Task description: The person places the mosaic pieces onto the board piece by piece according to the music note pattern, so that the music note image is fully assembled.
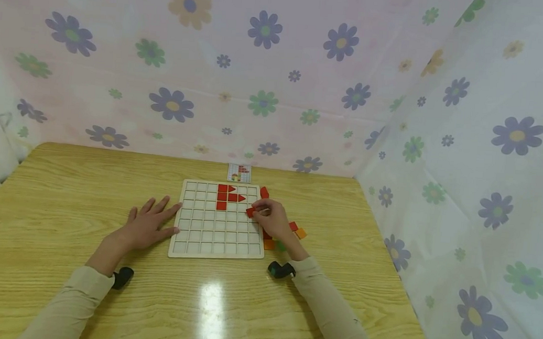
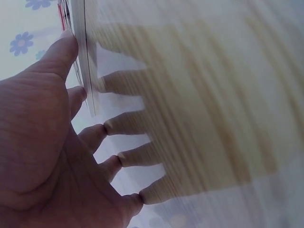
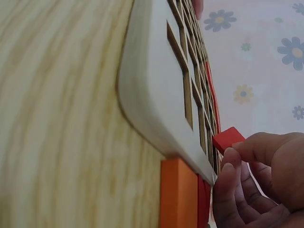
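Note:
A white wooden grid board [image 1: 201, 233] lies on the table, with red squares and triangles set in cells near its top middle, such as a red square [image 1: 221, 206]. My right hand [image 1: 273, 221] pinches a red block [image 3: 229, 138] between thumb and fingers, just above the board's right side. My left hand [image 1: 146, 228] is spread flat on the table, its thumb and index fingertip touching the board's left edge. In the left wrist view the palm [image 2: 35, 142] shows straight, parted fingers.
Behind the board lies a small pattern card [image 1: 239, 173]. Loose blocks sit to the board's right, among them an orange block [image 3: 178, 194], a green block [image 1: 281, 246] and a red block [image 1: 264, 192]. A flowered curtain [image 1: 211, 81] borders the table [image 1: 157, 308].

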`<state>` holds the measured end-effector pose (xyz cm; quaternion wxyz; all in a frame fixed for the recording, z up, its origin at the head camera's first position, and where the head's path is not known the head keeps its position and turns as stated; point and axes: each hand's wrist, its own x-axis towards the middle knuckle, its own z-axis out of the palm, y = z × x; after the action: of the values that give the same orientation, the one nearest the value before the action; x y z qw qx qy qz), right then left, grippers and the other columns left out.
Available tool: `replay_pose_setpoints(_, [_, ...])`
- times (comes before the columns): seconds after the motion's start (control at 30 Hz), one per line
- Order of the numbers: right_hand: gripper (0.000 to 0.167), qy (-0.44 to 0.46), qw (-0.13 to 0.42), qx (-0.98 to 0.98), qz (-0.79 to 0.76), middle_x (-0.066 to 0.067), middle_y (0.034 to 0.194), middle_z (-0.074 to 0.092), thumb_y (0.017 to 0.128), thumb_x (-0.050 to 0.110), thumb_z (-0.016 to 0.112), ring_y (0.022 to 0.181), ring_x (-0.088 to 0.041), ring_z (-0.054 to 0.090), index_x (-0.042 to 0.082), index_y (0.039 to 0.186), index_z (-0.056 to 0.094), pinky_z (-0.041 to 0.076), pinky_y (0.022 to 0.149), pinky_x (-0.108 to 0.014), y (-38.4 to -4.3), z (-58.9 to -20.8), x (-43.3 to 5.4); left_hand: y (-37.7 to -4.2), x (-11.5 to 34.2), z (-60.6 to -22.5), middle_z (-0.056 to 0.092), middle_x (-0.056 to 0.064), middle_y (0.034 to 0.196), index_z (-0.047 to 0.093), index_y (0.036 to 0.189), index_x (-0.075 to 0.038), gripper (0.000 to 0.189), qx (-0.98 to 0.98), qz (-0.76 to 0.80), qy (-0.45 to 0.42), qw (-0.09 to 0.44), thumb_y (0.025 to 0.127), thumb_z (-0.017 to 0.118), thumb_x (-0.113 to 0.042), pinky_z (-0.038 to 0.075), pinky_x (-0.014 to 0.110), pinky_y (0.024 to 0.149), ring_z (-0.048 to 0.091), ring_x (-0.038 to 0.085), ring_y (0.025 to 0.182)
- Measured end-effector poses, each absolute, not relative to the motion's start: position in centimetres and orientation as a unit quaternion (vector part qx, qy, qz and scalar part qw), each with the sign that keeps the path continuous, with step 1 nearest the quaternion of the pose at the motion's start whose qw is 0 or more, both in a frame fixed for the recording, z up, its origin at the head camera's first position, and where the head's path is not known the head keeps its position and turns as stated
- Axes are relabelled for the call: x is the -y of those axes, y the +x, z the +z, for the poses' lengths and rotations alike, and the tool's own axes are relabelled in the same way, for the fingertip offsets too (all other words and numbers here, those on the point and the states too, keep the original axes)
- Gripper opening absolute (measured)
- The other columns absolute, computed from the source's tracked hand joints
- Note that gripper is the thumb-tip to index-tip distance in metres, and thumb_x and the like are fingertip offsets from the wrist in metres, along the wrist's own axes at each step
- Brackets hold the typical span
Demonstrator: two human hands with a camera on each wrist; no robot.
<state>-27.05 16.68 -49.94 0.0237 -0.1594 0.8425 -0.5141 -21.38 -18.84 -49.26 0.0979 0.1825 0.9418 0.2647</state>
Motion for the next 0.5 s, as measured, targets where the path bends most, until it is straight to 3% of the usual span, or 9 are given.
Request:
replay_pose_setpoints(0.2, [0.019,-0.144,0.013,-0.834,-0.532,-0.03,0.106,0.066,0.098,0.0,0.066,0.093,-0.043,0.065,-0.011,0.113,0.068,0.052,0.071,-0.021,-27.0,-50.0,-16.1,-21.4,18.9,-49.3,0.015,0.03,0.165,0.034,0.16,-0.009,0.072,-0.941,0.268,0.183,0.099,0.103,0.058,-0.046,0.004,0.084,0.106,0.006,0.061,0.148])
replay_pose_setpoints(0.5, [0.011,-0.135,0.003,-0.853,-0.504,-0.016,0.098,0.071,0.095,0.004,0.071,0.082,-0.021,0.064,0.0,0.105,0.073,0.052,0.069,-0.023,-27.1,-50.3,-15.3,-21.4,19.0,-49.3,0.015,0.03,0.166,0.033,0.16,-0.01,0.072,-0.939,0.275,0.184,0.099,0.103,0.058,-0.046,0.002,0.084,0.106,0.005,0.061,0.148])
